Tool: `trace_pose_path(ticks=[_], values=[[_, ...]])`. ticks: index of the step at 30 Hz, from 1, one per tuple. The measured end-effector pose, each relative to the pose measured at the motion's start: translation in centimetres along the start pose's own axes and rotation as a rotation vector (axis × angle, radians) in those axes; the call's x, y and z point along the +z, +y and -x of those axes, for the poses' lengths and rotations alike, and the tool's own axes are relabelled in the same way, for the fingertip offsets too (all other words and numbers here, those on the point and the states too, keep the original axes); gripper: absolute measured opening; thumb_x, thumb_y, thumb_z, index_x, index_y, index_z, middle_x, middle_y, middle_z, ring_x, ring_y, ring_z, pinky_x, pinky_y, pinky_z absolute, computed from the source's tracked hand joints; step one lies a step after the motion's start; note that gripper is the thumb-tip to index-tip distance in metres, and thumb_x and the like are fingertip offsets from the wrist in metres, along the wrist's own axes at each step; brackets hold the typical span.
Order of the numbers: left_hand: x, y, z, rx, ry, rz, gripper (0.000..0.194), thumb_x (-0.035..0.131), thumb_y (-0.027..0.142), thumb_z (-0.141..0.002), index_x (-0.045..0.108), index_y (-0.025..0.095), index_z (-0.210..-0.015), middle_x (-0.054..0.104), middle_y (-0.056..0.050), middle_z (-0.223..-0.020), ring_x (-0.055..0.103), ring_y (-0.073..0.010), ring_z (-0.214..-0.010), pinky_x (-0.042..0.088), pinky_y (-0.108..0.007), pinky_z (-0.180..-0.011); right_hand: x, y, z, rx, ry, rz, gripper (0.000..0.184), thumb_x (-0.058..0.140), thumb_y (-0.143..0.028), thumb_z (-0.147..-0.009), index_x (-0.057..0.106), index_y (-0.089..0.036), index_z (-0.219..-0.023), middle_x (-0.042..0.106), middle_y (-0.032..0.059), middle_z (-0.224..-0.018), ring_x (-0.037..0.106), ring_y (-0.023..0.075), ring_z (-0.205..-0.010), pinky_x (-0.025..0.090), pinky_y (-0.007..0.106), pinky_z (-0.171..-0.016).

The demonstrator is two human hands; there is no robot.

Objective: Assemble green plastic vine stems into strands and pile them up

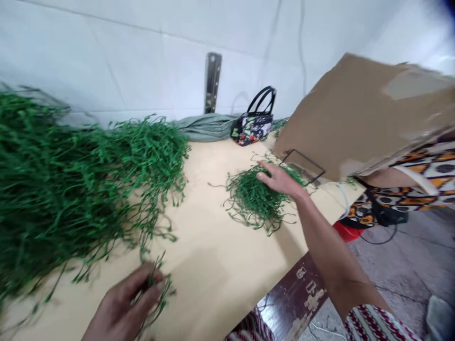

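My left hand [124, 305] is at the lower left, slightly blurred, with its fingers closed on a few thin green strands with small knobbed ends [164, 291]. Just beyond it spreads a large heap of the same green strands [92, 175]. My right hand [279, 179] rests over a smaller pile of green strands [256, 196] right of the middle, its fingers stretched out and apart. Part of that pile is hidden under the hand.
A pale yellow table top [206, 189] bears both piles. A flowered handbag [252, 125] and a grey-green cloth [209, 127] lie by the wall. A cardboard sheet [355, 113] leans at right, beside a thin dark wire frame [307, 158]. Another person's patterned clothing [426, 180] shows behind it.
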State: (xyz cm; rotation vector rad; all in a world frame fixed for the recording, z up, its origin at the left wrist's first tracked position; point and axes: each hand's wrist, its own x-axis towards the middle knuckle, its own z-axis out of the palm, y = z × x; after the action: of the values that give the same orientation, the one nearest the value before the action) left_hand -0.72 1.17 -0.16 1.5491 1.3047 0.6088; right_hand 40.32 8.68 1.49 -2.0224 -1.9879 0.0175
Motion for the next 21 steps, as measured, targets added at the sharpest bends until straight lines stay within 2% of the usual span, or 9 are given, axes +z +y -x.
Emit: trace_pose_path(ticks=[3, 6, 8, 9, 11, 13, 16, 19, 21], values=[[-0.7, 1.0, -0.4, 0.020, -0.036, 0.050, 0.015, 0.055, 0.031, -0.075, 0.055, 0.018, -0.067, 0.047, 0.002, -0.064, 0.044, -0.0124, -0.062, 0.035, -0.022, -0.056, -1.4, -1.6, 1.2, 0.009, 0.224, 0.068, 0.040, 0.050, -0.034, -0.083, 0.058, -0.008, -0.112, 0.060, 0.0193, -0.112, 0.054, 0.0319, -0.107, 0.038, 0.045, -0.093], [-1.0, 0.9, -0.8, 0.064, 0.055, 0.181, 0.010, 0.055, 0.023, -0.073, 0.055, 0.016, -0.065, 0.046, 0.002, -0.065, 0.041, -0.0105, -0.061, 0.034, -0.023, -0.057, -0.8, -5.3, 2.7, -0.122, 0.370, -0.117, 0.026, 0.044, -0.029, -0.088, 0.064, -0.017, -0.098, 0.065, 0.0131, -0.095, 0.060, 0.0246, -0.089, 0.045, 0.037, -0.079], [-0.9, 0.6, -1.0, 0.070, 0.070, 0.254, 0.011, 0.055, 0.022, -0.073, 0.055, 0.015, -0.064, 0.044, 0.002, -0.064, 0.039, -0.0097, -0.060, 0.032, -0.023, -0.057, 0.4, -9.2, 4.0, -0.304, 0.262, -0.366, 0.017, 0.049, -0.026, -0.086, 0.065, -0.020, -0.090, 0.065, 0.0089, -0.086, 0.061, 0.0199, -0.080, 0.047, 0.033, -0.072], [-0.8, 0.5, -1.1, 0.074, 0.081, 0.295, 0.012, 0.056, 0.021, -0.073, 0.056, 0.014, -0.064, 0.045, 0.001, -0.066, 0.039, -0.0095, -0.060, 0.032, -0.023, -0.056, 1.2, -11.4, 4.7, -0.422, 0.089, -0.489, 0.015, 0.051, -0.025, -0.084, 0.064, -0.021, -0.089, 0.065, 0.0073, -0.085, 0.061, 0.0183, -0.079, 0.048, 0.031, -0.070], [-0.4, 0.4, -1.2, 0.079, 0.096, 0.378, 0.010, 0.058, 0.022, -0.073, 0.057, 0.014, -0.066, 0.049, 0.000, -0.072, 0.041, -0.0093, -0.063, 0.033, -0.022, -0.057, 3.0, -15.6, 5.9, -0.549, -0.204, -0.585, 0.017, 0.053, -0.026, -0.083, 0.062, -0.020, -0.096, 0.064, 0.0075, -0.093, 0.060, 0.0188, -0.088, 0.049, 0.032, -0.076], [-0.1, 0.4, -1.2, 0.081, 0.113, 0.452, 0.010, 0.060, 0.023, -0.071, 0.059, 0.014, -0.069, 0.053, -0.002, -0.081, 0.045, -0.0100, -0.068, 0.036, -0.022, -0.060, 5.1, -19.1, 6.6, -0.663, -0.323, -0.628, 0.024, 0.056, -0.029, -0.082, 0.060, -0.020, -0.105, 0.062, 0.0087, -0.102, 0.055, 0.0208, -0.098, 0.046, 0.036, -0.084], [0.0, 0.2, -1.3, 0.066, 0.140, 0.519, 0.014, 0.064, 0.025, -0.068, 0.060, 0.015, -0.077, 0.056, -0.003, -0.089, 0.051, -0.0128, -0.079, 0.041, -0.024, -0.068, 7.6, -22.1, 6.8, -0.731, -0.363, -0.682, 0.024, 0.060, -0.029, -0.079, 0.061, -0.020, -0.102, 0.062, 0.0081, -0.098, 0.054, 0.0207, -0.095, 0.045, 0.036, -0.082], [-0.7, -0.3, -1.0, 0.060, 0.128, 0.512, 0.025, 0.067, 0.024, -0.065, 0.060, 0.016, -0.087, 0.059, -0.005, -0.094, 0.053, -0.0161, -0.090, 0.042, -0.027, -0.078, 9.0, -23.2, 7.0, -0.648, -0.358, -0.755, 0.010, 0.057, -0.022, -0.080, 0.065, -0.018, -0.083, 0.062, 0.0048, -0.080, 0.056, 0.0164, -0.079, 0.047, 0.031, -0.071], [-1.5, -0.8, -0.5, 0.086, 0.159, 0.454, 0.030, 0.065, 0.023, -0.066, 0.058, 0.016, -0.095, 0.059, -0.006, -0.100, 0.053, -0.0175, -0.095, 0.042, -0.029, -0.083, 9.4, -23.4, 7.2, -0.586, -0.369, -0.795, 0.012, 0.054, -0.018, -0.081, 0.065, -0.017, -0.076, 0.061, 0.0029, -0.073, 0.056, 0.0143, -0.071, 0.046, 0.028, -0.066]])
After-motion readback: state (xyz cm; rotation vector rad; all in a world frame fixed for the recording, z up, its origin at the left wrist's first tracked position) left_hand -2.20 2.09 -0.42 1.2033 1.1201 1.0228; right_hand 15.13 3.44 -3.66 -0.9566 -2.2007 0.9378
